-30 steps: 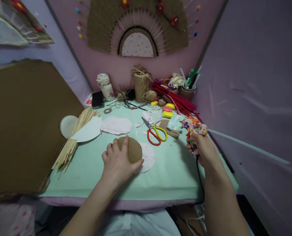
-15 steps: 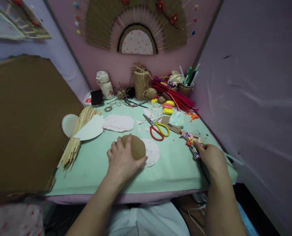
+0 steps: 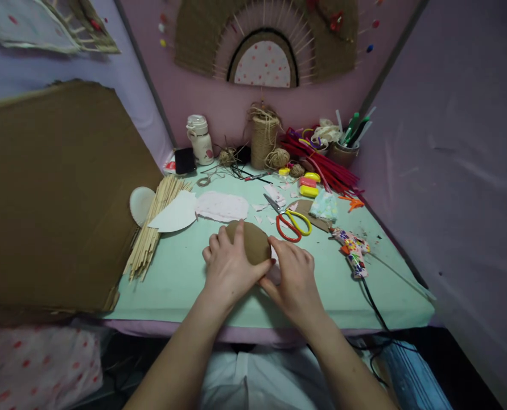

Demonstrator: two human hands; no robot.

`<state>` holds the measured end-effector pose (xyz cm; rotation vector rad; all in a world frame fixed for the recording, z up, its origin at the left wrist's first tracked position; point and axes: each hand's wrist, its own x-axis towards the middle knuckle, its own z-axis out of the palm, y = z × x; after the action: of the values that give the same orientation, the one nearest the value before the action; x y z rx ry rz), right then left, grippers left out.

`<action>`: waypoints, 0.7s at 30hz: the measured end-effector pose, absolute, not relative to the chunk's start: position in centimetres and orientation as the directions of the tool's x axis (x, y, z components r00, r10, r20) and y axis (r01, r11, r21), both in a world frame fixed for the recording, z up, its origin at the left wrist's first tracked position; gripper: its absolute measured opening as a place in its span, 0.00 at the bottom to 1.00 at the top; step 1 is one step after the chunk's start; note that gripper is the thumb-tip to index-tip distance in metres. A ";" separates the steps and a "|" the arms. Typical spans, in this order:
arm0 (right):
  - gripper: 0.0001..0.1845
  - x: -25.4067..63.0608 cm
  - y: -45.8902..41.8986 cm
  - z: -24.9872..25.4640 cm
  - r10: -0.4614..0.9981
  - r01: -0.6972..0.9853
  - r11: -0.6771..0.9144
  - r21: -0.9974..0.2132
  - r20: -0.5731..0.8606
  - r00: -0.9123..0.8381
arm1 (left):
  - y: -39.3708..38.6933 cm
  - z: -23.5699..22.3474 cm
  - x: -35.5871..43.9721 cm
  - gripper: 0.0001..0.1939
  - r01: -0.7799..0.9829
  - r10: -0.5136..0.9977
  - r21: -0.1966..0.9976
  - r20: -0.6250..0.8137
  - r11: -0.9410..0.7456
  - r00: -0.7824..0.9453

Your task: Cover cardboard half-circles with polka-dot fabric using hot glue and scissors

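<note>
My left hand (image 3: 230,270) is spread over a round brown cardboard piece (image 3: 255,242), its thumb reaching to the right edge and its fingers over the left side, holding it on the table. Under the cardboard's right side shows a white fabric piece (image 3: 274,272), mostly covered. My right hand (image 3: 293,273) has its fingertips and thumb closed on that fabric, close against the cardboard's edge. Just beyond lie scissors (image 3: 289,219) with one red and one yellow handle. A colourfully patterned glue gun (image 3: 353,250) rests to the right, a glue stick behind it.
Bamboo sticks (image 3: 153,236), a white paper piece (image 3: 176,213) and a pale fabric strip (image 3: 222,206) lie left. A large cardboard sheet (image 3: 57,199) stands beside them. Behind are a bottle (image 3: 201,142), twine spool (image 3: 264,139), red pipe cleaners (image 3: 321,165) and a pen cup (image 3: 343,154).
My right hand has let go of the glue gun and moved left to the fabric at the cardboard's edge. My left hand stays on the cardboard. The view has shifted slightly.
</note>
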<state>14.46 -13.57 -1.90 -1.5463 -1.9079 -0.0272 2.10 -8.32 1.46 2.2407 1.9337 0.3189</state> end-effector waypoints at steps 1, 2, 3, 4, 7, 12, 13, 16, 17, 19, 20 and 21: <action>0.33 14.5 -13.4 -2.1 0.857 0.867 0.298 -0.399 0.512 -0.059 | -8.3 1.5 2.0 0.49 0.951 0.989 0.272 0.055 -0.146 0.136; 0.33 14.7 -13.3 -2.4 0.852 0.854 0.310 -0.417 0.521 -0.054 | -8.3 1.6 1.8 0.49 0.947 0.989 0.286 0.054 -0.144 0.135; 0.32 15.1 -13.2 -2.5 0.848 0.837 0.321 -0.443 0.528 -0.046 | -8.3 1.7 1.6 0.50 0.939 0.988 0.307 0.046 -0.151 0.144; 0.32 15.5 -13.0 -2.7 0.847 0.816 0.328 -0.475 0.531 -0.031 | -8.2 1.8 1.1 0.51 0.926 0.985 0.339 0.035 -0.169 0.168; 0.32 17.1 -12.6 -3.1 0.871 0.740 0.300 -0.602 0.490 0.045 | -7.9 1.9 -0.9 0.49 0.829 0.946 0.479 0.007 -0.288 0.324; 0.32 18.1 -12.3 -3.8 0.912 0.689 0.267 -0.674 0.409 0.047 | -6.7 1.0 -4.7 0.34 0.697 0.904 0.636 0.000 -0.330 0.428; 0.31 18.0 -12.3 -3.9 0.916 0.695 0.259 -0.671 0.398 0.043 | -6.6 0.6 -5.1 0.35 0.696 0.906 0.637 0.011 -0.332 0.422; 0.30 17.7 -12.5 -4.6 0.925 0.702 0.244 -0.669 0.377 0.038 | -6.8 -0.8 -5.6 0.39 0.686 0.905 0.633 0.056 -0.358 0.421; 0.30 17.7 -12.5 -4.8 0.928 0.702 0.243 -0.670 0.371 0.033 | -7.0 -1.3 -5.7 0.40 0.683 0.904 0.631 0.071 -0.368 0.421; 0.30 17.9 -12.6 -5.2 0.935 0.703 0.242 -0.669 0.354 0.014 | -7.3 -2.2 -5.7 0.40 0.692 0.907 0.612 0.108 -0.383 0.406; 0.30 18.1 -12.6 -5.4 0.940 0.705 0.241 -0.667 0.342 0.002 | -7.4 -2.5 -5.7 0.39 0.700 0.910 0.600 0.124 -0.387 0.397; 0.29 18.3 -12.6 -5.6 0.945 0.708 0.240 -0.665 0.328 -0.012 | -7.5 -2.9 -5.8 0.37 0.710 0.913 0.588 0.136 -0.387 0.385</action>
<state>18.29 -12.62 -5.57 -1.5264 -1.7766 0.4070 -5.80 -7.49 -2.87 2.2128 1.3972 0.6239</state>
